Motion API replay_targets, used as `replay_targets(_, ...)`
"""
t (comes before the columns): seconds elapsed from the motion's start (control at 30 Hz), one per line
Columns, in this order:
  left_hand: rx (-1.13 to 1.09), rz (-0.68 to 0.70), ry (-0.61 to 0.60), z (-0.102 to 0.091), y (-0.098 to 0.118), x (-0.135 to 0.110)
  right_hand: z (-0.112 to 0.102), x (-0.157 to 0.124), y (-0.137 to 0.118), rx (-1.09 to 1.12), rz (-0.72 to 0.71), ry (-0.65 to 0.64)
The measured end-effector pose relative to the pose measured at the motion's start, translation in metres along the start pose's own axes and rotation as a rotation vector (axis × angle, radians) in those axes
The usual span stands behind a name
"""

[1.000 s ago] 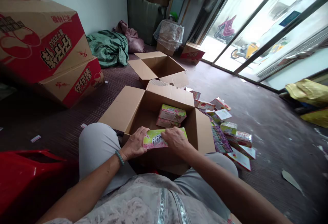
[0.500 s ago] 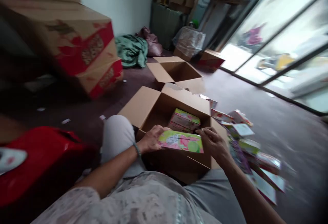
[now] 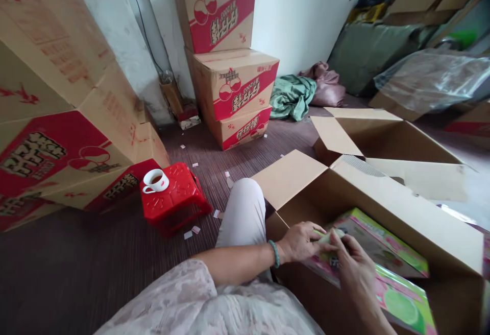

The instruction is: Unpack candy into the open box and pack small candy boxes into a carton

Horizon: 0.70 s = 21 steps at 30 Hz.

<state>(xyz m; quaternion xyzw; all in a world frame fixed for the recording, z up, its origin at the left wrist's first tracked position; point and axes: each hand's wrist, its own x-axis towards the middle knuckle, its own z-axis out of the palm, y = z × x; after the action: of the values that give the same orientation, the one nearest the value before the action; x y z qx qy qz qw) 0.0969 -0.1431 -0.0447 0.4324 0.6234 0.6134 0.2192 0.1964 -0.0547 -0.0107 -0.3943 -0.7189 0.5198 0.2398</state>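
Note:
I sit on the floor with an open cardboard box (image 3: 398,199) between my knees. My left hand (image 3: 300,242) and my right hand (image 3: 354,268) both grip the near end of a green and pink packet (image 3: 401,302) at the box's near edge, fingers closed on it. A second green and pink packet (image 3: 377,245) lies inside the box just behind. My left wrist wears a green bead bracelet (image 3: 273,253).
A red plastic stool (image 3: 174,197) with a white cup (image 3: 155,181) stands to my left. Red-printed cartons (image 3: 231,77) are stacked against the wall, and larger ones (image 3: 57,115) at far left. Another open box (image 3: 383,136), cloth bundles (image 3: 293,95) and a plastic-wrapped box (image 3: 429,82) lie beyond.
The view has swung left, bringing the stool, cup and carton stacks into sight. Both hands have shifted together onto the near end of the packet.

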Motion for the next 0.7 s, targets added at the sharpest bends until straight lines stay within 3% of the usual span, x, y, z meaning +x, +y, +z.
replay_targets(0.1,-0.032,-0.109,0.055,-0.009,0.013,0.003,-0.004,-0.003,0.002,-0.118,-0.071,0.065)
replay_targets(0.2,0.141,-0.323,0.241,-0.052,0.031,0.002,-0.010,-0.007,0.007,-0.294,-0.206,0.087)
replay_targets(0.3,0.369,-0.497,0.491,-0.133,0.039,-0.010,-0.018,-0.008,0.012,-0.534,-0.427,-0.067)
replay_targets(0.37,0.541,-0.630,0.639,-0.195,0.034,-0.026,-0.022,-0.007,0.015,-0.591,-0.478,-0.161)
replay_targets(0.43,0.693,-0.794,0.721,-0.250,0.024,-0.049,-0.023,-0.007,0.017,-0.598,-0.487,-0.177)
replay_targets(0.5,0.806,-0.963,0.753,-0.292,0.013,-0.075,-0.020,-0.008,0.019,-0.607,-0.544,-0.182)
replay_targets(0.6,0.909,-1.151,0.744,-0.326,-0.003,-0.112,-0.016,-0.014,0.022,-0.627,-0.643,-0.129)
replay_targets(0.7,0.988,-1.246,0.730,-0.331,-0.012,-0.139,-0.017,-0.023,0.025,-0.706,-0.710,-0.085)
